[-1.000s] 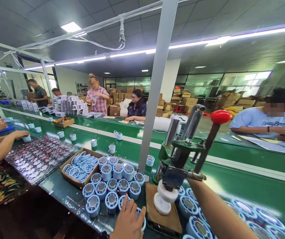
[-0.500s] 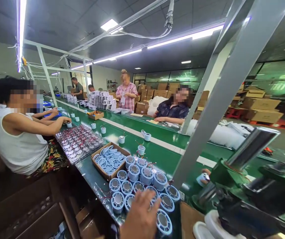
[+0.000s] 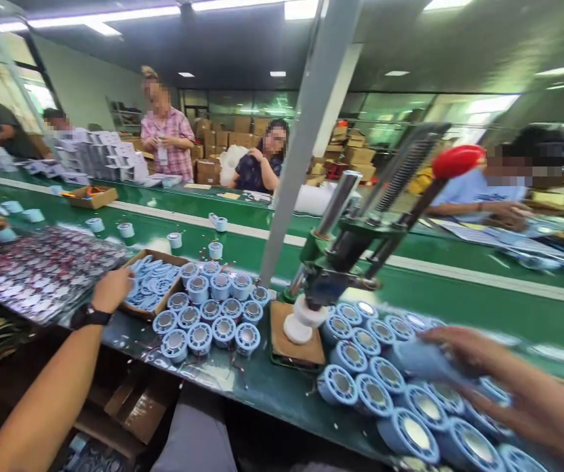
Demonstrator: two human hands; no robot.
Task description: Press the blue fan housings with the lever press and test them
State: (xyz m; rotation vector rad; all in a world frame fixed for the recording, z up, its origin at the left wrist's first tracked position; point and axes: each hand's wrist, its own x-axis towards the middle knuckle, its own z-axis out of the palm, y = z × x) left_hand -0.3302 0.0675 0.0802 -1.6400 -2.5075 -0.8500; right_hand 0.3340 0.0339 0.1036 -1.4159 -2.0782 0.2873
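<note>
My left hand [image 3: 112, 290] reaches to the near side of a cardboard box [image 3: 157, 254] of light blue plastic rings [image 3: 150, 283]. Its fingers are bent together at the rings; what they grip, if anything, is hidden. At the right, blurred by motion, my right hand [image 3: 513, 380] has fingers and thumb around a light blue round housing [image 3: 424, 359], tilted above a group of similar housings [image 3: 375, 393] with silver discs on top. Another group of housings [image 3: 210, 308] stands beside the ring box.
A hand press [image 3: 331, 262] with a red knob [image 3: 459, 160] and white pads [image 3: 298, 328] stands between the groups. A grey post [image 3: 302, 131] rises behind it. Circuit boards [image 3: 46, 269] lie left. Several co-workers sit or stand along the green belt [image 3: 459, 282].
The view has swung right. My left hand has gone from above the near housings to the ring box. My right hand has moved from behind the press to the right-hand group, holding a housing.
</note>
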